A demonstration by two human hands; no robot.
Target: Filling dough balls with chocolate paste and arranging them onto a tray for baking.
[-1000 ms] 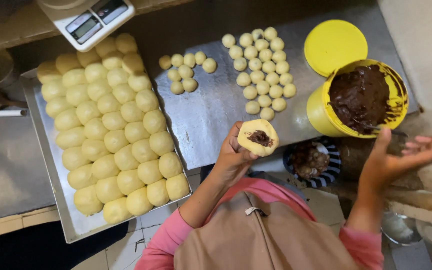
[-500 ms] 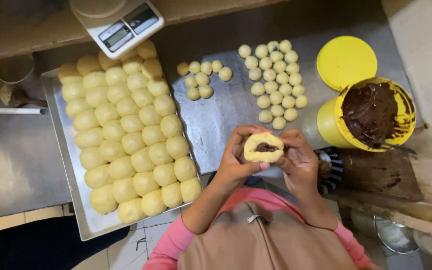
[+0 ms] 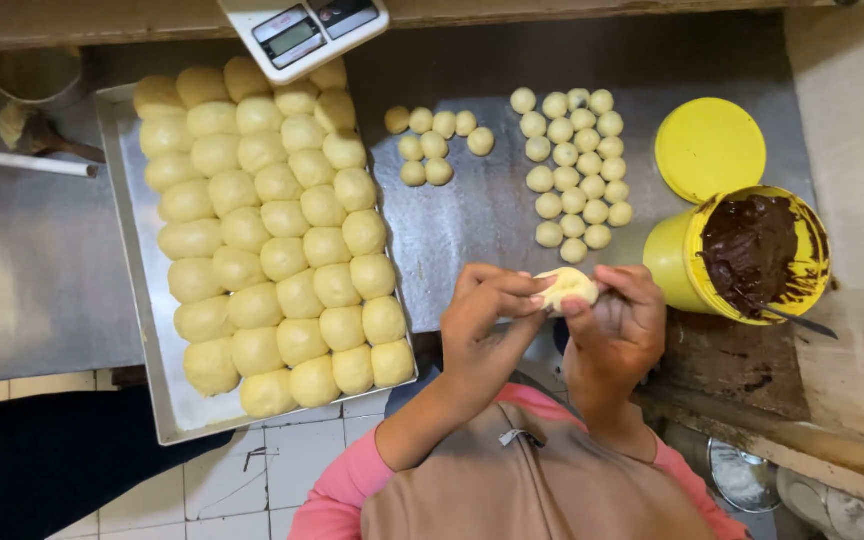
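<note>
Head view, looking straight down: I hold a dough ball (image 3: 567,288) between both hands above the near edge of the steel table (image 3: 472,230). My left hand (image 3: 487,315) pinches the ball's left side with thumb and fingertips; my right hand (image 3: 617,325) closes on its right side, fingers curled over the top. Both hands are pressed toward each other with the dough between them, and no filling shows at the surface. Judged by its look, the dough is soft, light and easily dented, so it should be gripped at the sides with fingertip pressure only, never squeezed flat. To my left, a metal tray (image 3: 137,300) carries rows of larger shaped buns (image 3: 282,260), each touching its neighbours. On the bare table beyond my hands lie two groups of small dough portions (image 3: 574,165), a smaller cluster and a larger one. To my right stands a yellow tub (image 3: 677,265) of dark chocolate filling (image 3: 752,250) with a utensil handle (image 3: 802,322) projecting from it, and its yellow lid (image 3: 709,148) lies just beyond. A digital scale (image 3: 302,30) sits at the far edge.
</note>
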